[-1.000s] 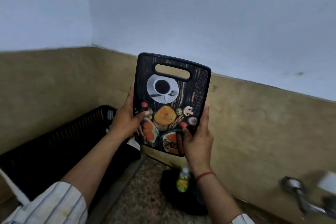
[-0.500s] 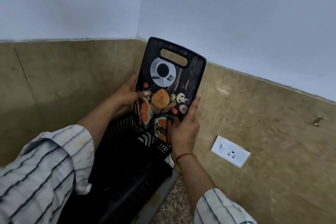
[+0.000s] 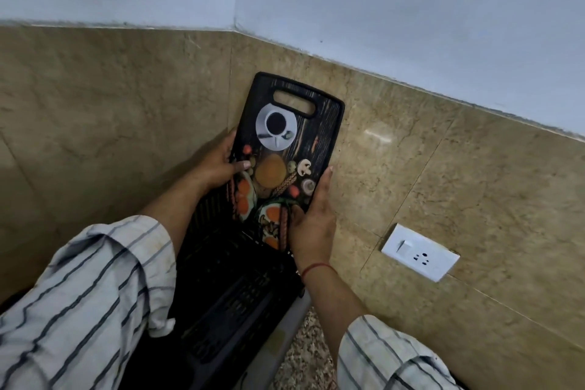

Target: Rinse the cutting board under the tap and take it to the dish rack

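Note:
The cutting board is black with a printed coffee cup and food, handle slot at the top. It stands upright in the far corner, its lower end down in the black dish rack, its back close to the tiled wall. My left hand grips its left edge, thumb on the printed face. My right hand holds its lower right edge, fingers along the side. The board's bottom edge is hidden behind my right hand and the rack.
Beige tiled walls meet in a corner right behind the board. A white switch and socket plate sits on the right wall. A strip of speckled counter shows to the right of the rack.
The board has moved left from above the counter and down into the dish rack's far corner. Both hands kept their hold. The tap and the small bottle have left the view.

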